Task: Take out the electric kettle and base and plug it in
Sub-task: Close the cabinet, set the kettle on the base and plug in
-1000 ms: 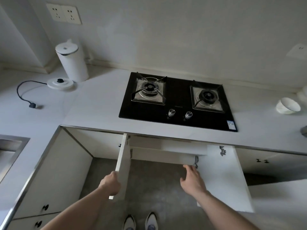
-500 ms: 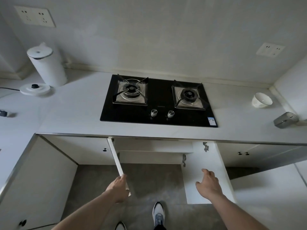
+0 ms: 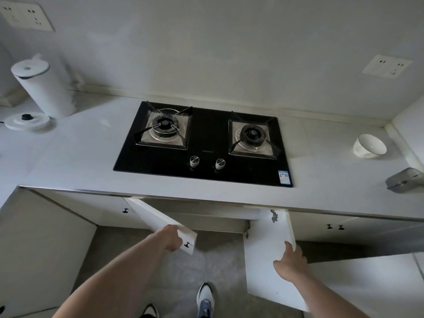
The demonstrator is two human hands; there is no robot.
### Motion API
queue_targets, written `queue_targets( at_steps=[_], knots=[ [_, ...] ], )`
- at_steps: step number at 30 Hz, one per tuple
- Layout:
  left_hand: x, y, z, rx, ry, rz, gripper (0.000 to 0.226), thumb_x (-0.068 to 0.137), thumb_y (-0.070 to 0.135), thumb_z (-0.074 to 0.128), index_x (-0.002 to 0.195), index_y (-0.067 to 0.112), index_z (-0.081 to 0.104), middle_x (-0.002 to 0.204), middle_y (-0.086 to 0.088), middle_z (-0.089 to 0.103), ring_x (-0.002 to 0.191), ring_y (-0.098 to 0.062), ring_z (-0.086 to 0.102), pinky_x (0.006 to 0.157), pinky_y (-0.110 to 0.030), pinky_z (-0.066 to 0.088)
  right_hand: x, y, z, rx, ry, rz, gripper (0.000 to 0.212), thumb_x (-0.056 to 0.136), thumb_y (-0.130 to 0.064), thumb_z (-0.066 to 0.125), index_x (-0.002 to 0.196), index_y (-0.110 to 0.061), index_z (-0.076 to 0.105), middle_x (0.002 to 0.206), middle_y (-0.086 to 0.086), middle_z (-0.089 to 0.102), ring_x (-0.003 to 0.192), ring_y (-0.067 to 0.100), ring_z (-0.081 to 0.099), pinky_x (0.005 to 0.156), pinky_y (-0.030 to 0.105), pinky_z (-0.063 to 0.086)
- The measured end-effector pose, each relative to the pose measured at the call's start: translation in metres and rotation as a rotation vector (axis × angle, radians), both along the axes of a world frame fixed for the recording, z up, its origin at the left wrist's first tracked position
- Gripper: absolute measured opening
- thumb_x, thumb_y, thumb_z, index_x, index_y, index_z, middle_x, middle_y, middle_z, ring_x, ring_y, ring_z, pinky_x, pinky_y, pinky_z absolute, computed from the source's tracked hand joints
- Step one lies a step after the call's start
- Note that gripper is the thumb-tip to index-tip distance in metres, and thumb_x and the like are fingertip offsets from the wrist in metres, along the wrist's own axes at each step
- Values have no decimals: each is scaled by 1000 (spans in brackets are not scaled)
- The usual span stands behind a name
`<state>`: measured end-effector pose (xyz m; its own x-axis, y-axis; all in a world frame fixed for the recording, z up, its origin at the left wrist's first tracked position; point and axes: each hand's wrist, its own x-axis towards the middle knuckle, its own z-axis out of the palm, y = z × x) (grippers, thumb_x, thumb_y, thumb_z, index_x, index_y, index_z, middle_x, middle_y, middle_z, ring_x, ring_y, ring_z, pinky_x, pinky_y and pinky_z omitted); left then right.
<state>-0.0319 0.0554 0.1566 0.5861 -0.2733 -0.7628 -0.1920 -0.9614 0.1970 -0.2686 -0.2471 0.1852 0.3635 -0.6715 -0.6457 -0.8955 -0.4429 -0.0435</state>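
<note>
A white electric kettle [image 3: 43, 88] stands at the far left of the countertop, beside its round white base [image 3: 26, 121], whose black cord runs off the left edge. A double wall socket [image 3: 25, 16] is above them. Below the hob, my left hand [image 3: 171, 238] touches the outer face of the left cabinet door [image 3: 158, 220] near its black knob; the door stands at an angle. My right hand [image 3: 292, 260] rests on the right cabinet door [image 3: 266, 255], fingers over its right edge; this door stands wide open.
A black two-burner gas hob [image 3: 204, 145] is set in the grey countertop [image 3: 80, 157]. A white bowl [image 3: 369, 146] and a metal box [image 3: 405, 183] sit at the right. A second wall socket [image 3: 387, 65] is at the upper right. My shoes [image 3: 205, 301] are on the floor below.
The left door has swung from edge-on toward shut, with my left hand following it. My right hand has moved to the right door's outer edge. The view has shifted right.
</note>
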Motion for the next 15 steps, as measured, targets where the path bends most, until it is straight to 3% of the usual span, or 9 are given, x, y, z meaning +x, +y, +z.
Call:
queue_targets(
  at_steps=[5, 9, 11, 12, 13, 15],
  knots=[
    [15, -1, -15, 71, 48, -43, 86, 86, 14, 56, 159, 7, 11, 166, -7, 15, 151, -26, 24, 119, -37, 31, -3, -18, -20, 58, 8, -120, 96, 89, -31, 56, 160, -16, -7, 166, 15, 5, 146, 38, 29, 114, 43, 38],
    [29, -12, -11, 70, 55, -108, 89, 84, 6, 54, 159, 11, 7, 166, -6, 14, 150, -27, 26, 118, -38, 33, 5, -17, -27, 22, -2, -215, 94, 81, -30, 60, 155, -5, 9, 158, 17, 26, 136, 36, 44, 105, 40, 47],
    [34, -17, -10, 65, 67, -124, 87, 85, 6, 51, 159, 14, 8, 166, -4, 14, 149, -28, 29, 116, -39, 36, 20, -13, -14, -1, 25, -265, 73, 80, -29, 62, 139, 0, 30, 134, 17, 48, 118, 32, 57, 94, 38, 54],
    [36, -19, -10, 57, 68, -127, 85, 85, 8, 50, 159, 14, 9, 166, -4, 15, 148, -29, 30, 116, -40, 36, 27, -13, -7, 0, 45, -261, 54, 83, -26, 62, 123, 1, 38, 112, 13, 53, 102, 25, 61, 87, 34, 55],
    [38, -21, -11, 45, 64, -127, 82, 86, 11, 49, 159, 14, 11, 165, -3, 17, 148, -29, 31, 116, -41, 36, 32, -13, -3, 18, 72, -244, 37, 86, -23, 59, 110, 0, 42, 91, 8, 49, 84, 16, 57, 79, 30, 54],
    [42, -24, -15, 27, 66, -120, 79, 88, 18, 47, 159, 13, 13, 165, -2, 17, 148, -30, 31, 116, -42, 36, 38, -11, -1, 25, 105, -216, 24, 86, -22, 56, 100, -2, 50, 82, 3, 48, 66, 8, 42, 64, 23, 50]
  ],
)
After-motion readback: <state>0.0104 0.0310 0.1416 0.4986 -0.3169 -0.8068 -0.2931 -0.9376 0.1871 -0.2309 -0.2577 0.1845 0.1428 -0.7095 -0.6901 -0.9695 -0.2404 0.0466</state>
